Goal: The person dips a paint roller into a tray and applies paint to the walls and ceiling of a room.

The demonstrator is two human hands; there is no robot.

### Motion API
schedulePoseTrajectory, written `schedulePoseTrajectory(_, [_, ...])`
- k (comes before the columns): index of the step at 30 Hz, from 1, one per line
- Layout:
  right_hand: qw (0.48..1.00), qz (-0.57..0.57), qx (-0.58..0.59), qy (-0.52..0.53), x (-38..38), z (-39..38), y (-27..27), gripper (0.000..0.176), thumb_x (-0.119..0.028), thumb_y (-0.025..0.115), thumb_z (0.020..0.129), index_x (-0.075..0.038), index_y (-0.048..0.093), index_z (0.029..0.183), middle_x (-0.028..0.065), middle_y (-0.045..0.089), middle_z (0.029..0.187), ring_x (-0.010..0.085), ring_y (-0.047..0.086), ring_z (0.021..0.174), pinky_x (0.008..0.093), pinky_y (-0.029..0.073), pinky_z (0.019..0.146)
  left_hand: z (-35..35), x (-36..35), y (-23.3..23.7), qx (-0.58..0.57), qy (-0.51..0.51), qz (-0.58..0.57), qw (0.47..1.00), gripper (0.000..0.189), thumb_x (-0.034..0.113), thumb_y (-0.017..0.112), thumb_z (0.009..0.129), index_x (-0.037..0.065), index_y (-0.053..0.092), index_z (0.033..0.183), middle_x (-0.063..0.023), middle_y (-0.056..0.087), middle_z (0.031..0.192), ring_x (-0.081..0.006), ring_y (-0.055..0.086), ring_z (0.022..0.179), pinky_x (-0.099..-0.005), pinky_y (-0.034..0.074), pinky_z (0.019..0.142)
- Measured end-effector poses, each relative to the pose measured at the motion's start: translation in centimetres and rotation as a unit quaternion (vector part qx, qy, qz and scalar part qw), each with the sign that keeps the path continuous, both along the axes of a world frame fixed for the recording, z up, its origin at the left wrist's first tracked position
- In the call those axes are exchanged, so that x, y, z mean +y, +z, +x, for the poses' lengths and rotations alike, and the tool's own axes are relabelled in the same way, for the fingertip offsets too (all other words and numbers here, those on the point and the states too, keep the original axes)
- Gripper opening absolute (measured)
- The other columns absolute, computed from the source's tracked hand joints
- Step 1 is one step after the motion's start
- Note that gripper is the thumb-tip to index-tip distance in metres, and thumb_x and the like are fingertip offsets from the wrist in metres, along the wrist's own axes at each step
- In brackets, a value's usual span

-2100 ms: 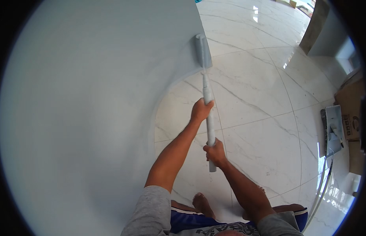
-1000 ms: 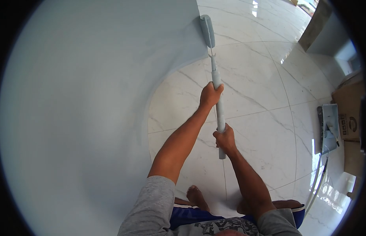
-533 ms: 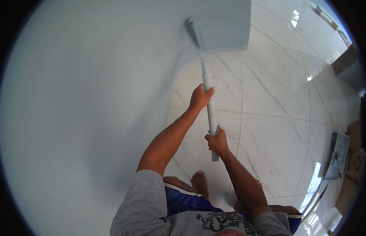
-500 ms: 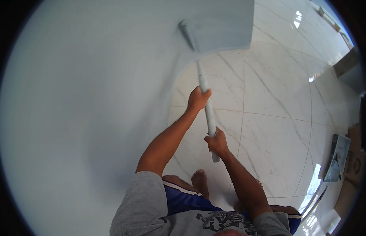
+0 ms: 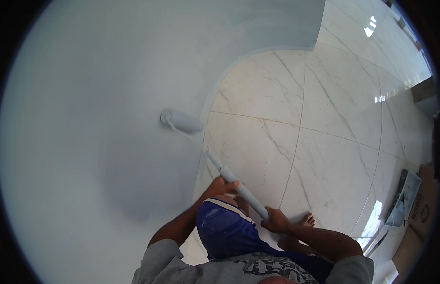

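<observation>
A paint roller [image 5: 183, 121] with a grey-coated sleeve rests against the pale blue-grey wall [image 5: 111, 85], a little above its lower edge. Its long handle slants down toward my body. My left hand [image 5: 224, 186] is wrapped around the upper part of the pole. Nearer the pole's lower end, my right hand [image 5: 276, 220] closes round it. Darker, wet-looking patches show on the wall below the roller and at the top. My bent knee in blue shorts [image 5: 224, 229] is just under the left hand.
White marble-look floor tiles [image 5: 258, 142] meet the wall along a curved edge. At the right lie a paint tray [image 5: 405, 199] and a cardboard box [image 5: 424, 201]. A grey block-like object [image 5: 426, 92] stands farther back. My bare foot [image 5: 307, 220] is on the tiles.
The roller has come down and to the left along the wall, closer to my body. Both hands have moved lower with the pole, which now tilts more.
</observation>
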State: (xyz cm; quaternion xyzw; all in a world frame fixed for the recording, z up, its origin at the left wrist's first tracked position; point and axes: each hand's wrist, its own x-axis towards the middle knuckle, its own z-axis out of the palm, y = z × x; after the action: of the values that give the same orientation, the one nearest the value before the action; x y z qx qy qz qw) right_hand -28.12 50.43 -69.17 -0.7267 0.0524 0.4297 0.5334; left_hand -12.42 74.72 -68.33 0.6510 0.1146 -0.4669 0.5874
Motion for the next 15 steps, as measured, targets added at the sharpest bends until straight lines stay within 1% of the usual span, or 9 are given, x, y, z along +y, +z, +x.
schedulePoseTrajectory(2, [0.998, 0.005, -0.026, -0.053, 0.6, 2.5, -1.1, 0.038, -0.015, 0.071, 0.073, 0.002, 0.056, 0.104, 0.0239, 0.067, 0.085, 0.0361, 0.069, 0.083, 0.0470, 0.053, 0.075, 3.5, -1.1, -0.7, -0.041, 0.013, 0.031, 0.999, 0.040, 0.026, 0.068, 0.090, -0.005, 0.055, 0.112, -0.0159, 0.067, 0.102, -0.0245, 0.068, 0.088, -0.0364, 0.059, 0.075])
schedulePoseTrajectory(3, [0.996, 0.009, -0.028, -0.080, 0.9, 4.4, -1.0, 0.036, -0.014, 0.070, 0.074, 0.001, 0.056, 0.103, 0.0221, 0.066, 0.080, 0.0336, 0.069, 0.075, 0.0451, 0.054, 0.068, 5.6, -1.6, -1.7, -0.073, 0.027, 0.016, 0.997, 0.035, 0.025, 0.066, 0.091, -0.002, 0.056, 0.111, -0.0132, 0.068, 0.099, -0.0216, 0.069, 0.084, -0.0351, 0.059, 0.072])
schedulePoseTrajectory(4, [0.994, 0.014, -0.030, -0.108, 1.1, 6.7, -0.9, 0.034, -0.013, 0.069, 0.074, 0.001, 0.055, 0.102, 0.0204, 0.065, 0.076, 0.0312, 0.068, 0.067, 0.0432, 0.055, 0.061, 8.1, -2.9, -1.9, -0.106, 0.042, 0.032, 0.993, 0.031, 0.026, 0.065, 0.092, 0.001, 0.058, 0.110, -0.0107, 0.068, 0.096, -0.0194, 0.068, 0.081, -0.0336, 0.058, 0.070])
schedulePoseTrajectory(5, [0.988, 0.038, -0.027, -0.148, 1.0, 8.8, -0.7, 0.032, -0.011, 0.068, 0.075, 0.002, 0.055, 0.101, 0.0182, 0.064, 0.072, 0.0274, 0.066, 0.060, 0.0405, 0.054, 0.055, 10.8, -4.2, -1.5, -0.127, 0.021, 0.050, 0.990, 0.031, 0.028, 0.060, 0.095, 0.001, 0.059, 0.109, -0.0142, 0.069, 0.101, -0.0230, 0.069, 0.088, -0.0368, 0.057, 0.077])
schedulePoseTrajectory(6, [0.981, 0.061, -0.023, -0.185, 0.9, 10.5, -0.4, 0.030, -0.009, 0.067, 0.075, 0.003, 0.054, 0.100, 0.0160, 0.062, 0.068, 0.0236, 0.064, 0.052, 0.0378, 0.053, 0.049, 13.2, -5.5, -1.1, -0.150, 0.002, 0.064, 0.987, 0.031, 0.028, 0.059, 0.095, 0.001, 0.058, 0.109, -0.0131, 0.069, 0.099, -0.0225, 0.069, 0.086, -0.0366, 0.057, 0.077])
schedulePoseTrajectory(7, [0.981, 0.062, -0.024, -0.185, 0.7, 11.9, 0.0, 0.030, -0.009, 0.067, 0.075, 0.003, 0.054, 0.100, 0.0160, 0.062, 0.068, 0.0236, 0.064, 0.052, 0.0378, 0.053, 0.049, 15.2, -6.6, -1.5, -0.163, -0.021, 0.059, 0.985, 0.032, 0.029, 0.059, 0.094, 0.001, 0.058, 0.109, -0.0120, 0.069, 0.096, -0.0216, 0.068, 0.084, -0.0364, 0.057, 0.076])
schedulePoseTrajectory(9, [0.969, 0.063, 0.005, -0.238, 0.2, 13.9, 0.9, 0.027, -0.007, 0.064, 0.076, 0.005, 0.053, 0.098, 0.0131, 0.060, 0.066, 0.0195, 0.061, 0.049, 0.0355, 0.052, 0.045, 17.4, -9.1, -0.6, -0.174, -0.027, 0.065, 0.982, 0.032, 0.030, 0.059, 0.093, 0.000, 0.059, 0.106, -0.0115, 0.068, 0.097, -0.0213, 0.068, 0.082, -0.0355, 0.057, 0.075])
schedulePoseTrajectory(13, [0.970, 0.073, 0.024, -0.232, -0.5, 12.7, 1.0, 0.027, -0.006, 0.066, 0.075, 0.004, 0.051, 0.096, 0.0119, 0.059, 0.066, 0.0181, 0.060, 0.049, 0.0336, 0.051, 0.043, 16.0, -8.4, -0.9, -0.161, -0.032, 0.067, 0.984, 0.034, 0.030, 0.060, 0.093, -0.001, 0.058, 0.106, -0.0116, 0.067, 0.096, -0.0227, 0.068, 0.084, -0.0366, 0.058, 0.074])
schedulePoseTrajectory(15, [0.989, 0.018, -0.020, -0.147, -0.8, 10.5, 0.0, 0.032, -0.010, 0.066, 0.075, 0.007, 0.053, 0.099, 0.0173, 0.062, 0.068, 0.0232, 0.064, 0.053, 0.0374, 0.053, 0.048, 12.7, -6.1, -2.0, -0.134, -0.015, 0.057, 0.989, 0.035, 0.030, 0.061, 0.092, -0.002, 0.057, 0.108, -0.0123, 0.067, 0.097, -0.0232, 0.068, 0.084, -0.0377, 0.058, 0.075])
